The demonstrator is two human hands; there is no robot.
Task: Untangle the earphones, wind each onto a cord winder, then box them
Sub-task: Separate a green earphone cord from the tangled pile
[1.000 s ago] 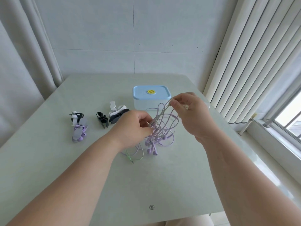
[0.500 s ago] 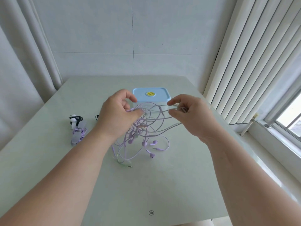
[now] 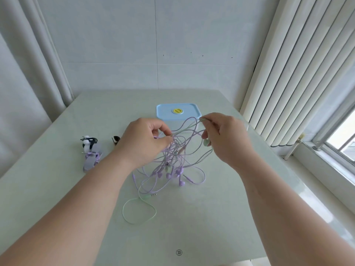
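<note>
Grip: two hands (image 3: pixel 143 144) (image 3: pixel 227 140), perhaps three earphones (image 3: pixel 173 164)

Left hand (image 3: pixel 146 141) and right hand (image 3: pixel 224 139) pinch the tangled earphones (image 3: pixel 172 162); from them, box (image 3: pixel 178 111) at twelve o'clock, wound cord winder (image 3: pixel 90 152) at nine.

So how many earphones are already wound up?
1: a purple wound earphone lies on the left of the table, left of the left hand. That hand may hide more.

Box (image 3: pixel 178 111) behind earphones (image 3: pixel 169 160); winders (image 3: pixel 90 150) left.
</note>
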